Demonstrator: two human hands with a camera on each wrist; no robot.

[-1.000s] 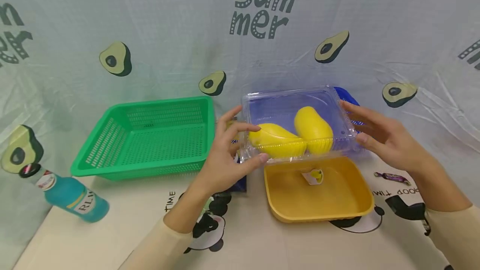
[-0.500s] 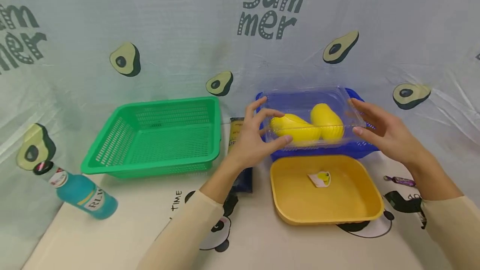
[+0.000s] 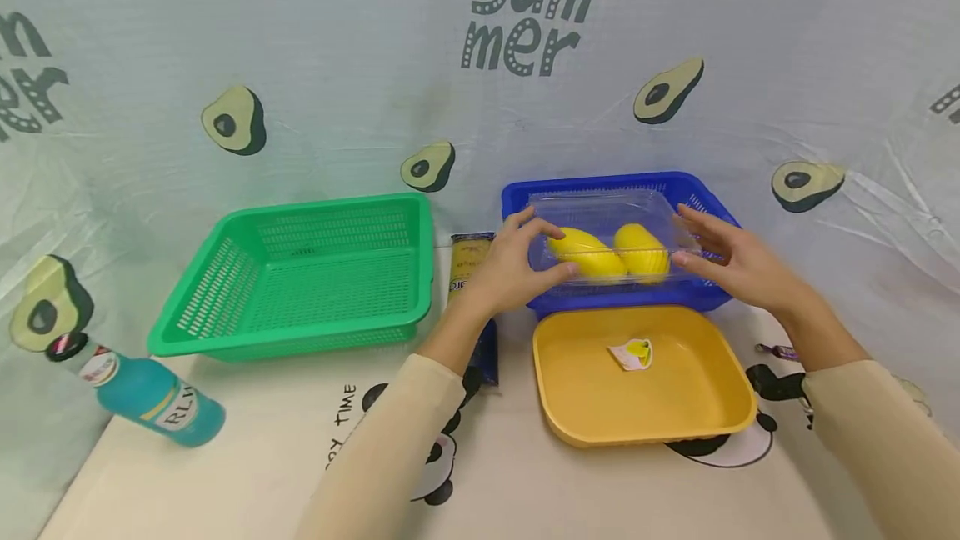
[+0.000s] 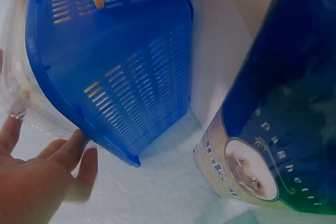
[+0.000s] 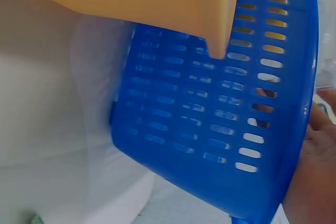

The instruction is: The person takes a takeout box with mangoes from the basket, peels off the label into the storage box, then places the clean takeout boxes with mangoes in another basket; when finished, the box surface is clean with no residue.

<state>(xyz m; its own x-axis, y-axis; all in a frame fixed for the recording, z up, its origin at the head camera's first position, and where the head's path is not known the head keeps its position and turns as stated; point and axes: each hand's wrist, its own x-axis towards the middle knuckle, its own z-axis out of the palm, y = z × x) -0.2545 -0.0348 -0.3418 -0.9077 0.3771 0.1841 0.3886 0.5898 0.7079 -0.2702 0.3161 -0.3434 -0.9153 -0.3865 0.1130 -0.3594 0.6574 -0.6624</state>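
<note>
A clear plastic box (image 3: 622, 205) holding two yellow mangoes (image 3: 642, 252) sits within the rim of the blue basket (image 3: 536, 300). At its left end my left hand (image 3: 517, 269) grips it with thumb and fingers spread apart. My right hand (image 3: 738, 261) holds the opposite end the same way. In the left wrist view, the left hand's fingers (image 4: 68, 153) are beside the basket's rim. From the right wrist, the basket's slotted wall (image 5: 210, 103) hides most of the right hand (image 5: 317, 166). Whether the box touches the basket floor is hidden.
Left of it stands a green basket (image 3: 426, 265). A yellow tray (image 3: 645, 411) with a small paper piece (image 3: 632, 354) lies in front. A spaghetti packet (image 3: 487, 357) is between the baskets. A blue bottle (image 3: 161, 398) leans far left; a wrapped candy (image 3: 780, 352) lies right.
Both hands have carried the clear box with the mangoes back and down into the blue basket, whose rim now shows around it. The tray and green basket have stayed put.
</note>
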